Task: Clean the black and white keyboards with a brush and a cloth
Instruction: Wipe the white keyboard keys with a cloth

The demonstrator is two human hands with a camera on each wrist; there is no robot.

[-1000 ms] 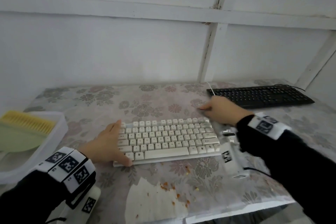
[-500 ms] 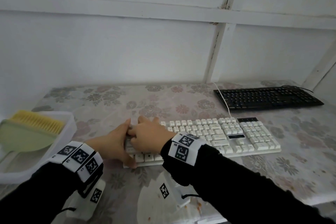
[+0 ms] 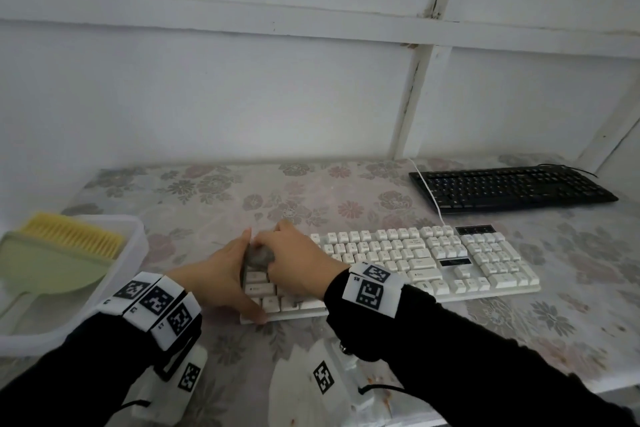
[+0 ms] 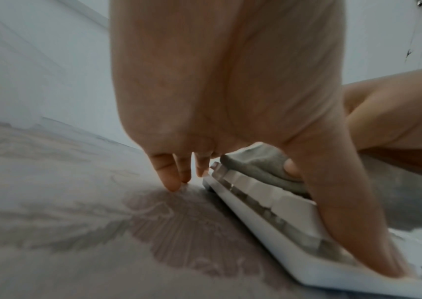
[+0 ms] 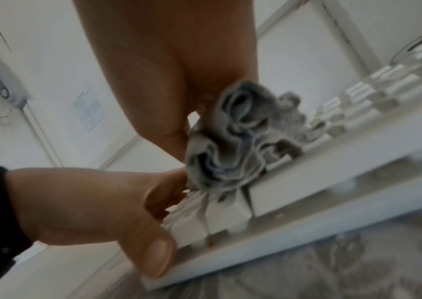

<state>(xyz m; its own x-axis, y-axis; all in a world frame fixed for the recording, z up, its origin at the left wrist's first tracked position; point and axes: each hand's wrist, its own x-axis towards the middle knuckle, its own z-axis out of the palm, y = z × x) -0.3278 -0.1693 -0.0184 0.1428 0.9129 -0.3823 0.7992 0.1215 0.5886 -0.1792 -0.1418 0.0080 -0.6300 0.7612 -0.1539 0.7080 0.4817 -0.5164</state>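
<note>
At the far left of the flower-patterned table [image 3: 214,204] sits a translucent white plastic tub [image 3: 133,253], and in it lie a pale green dustpan [image 3: 48,270] and a brush with yellow bristles [image 3: 69,236]. Next along, the left hand [image 3: 211,277] braces the left end of the white corded keyboard [image 3: 450,263]: its thumb lies stretched along the near-left corner, and its straight fingers [image 4: 169,176] touch the tablecloth just beside the far-left corner, gripping nothing. Right against it, the right hand [image 3: 298,267] curls its fingers round a bunched grey cloth [image 5: 232,137] and presses it onto the leftmost keys. The rest of the white keyboard runs rightward across the middle of the table. Well beyond its right end, near the back wall, lies the black keyboard [image 3: 512,187], with no hand on it
</note>
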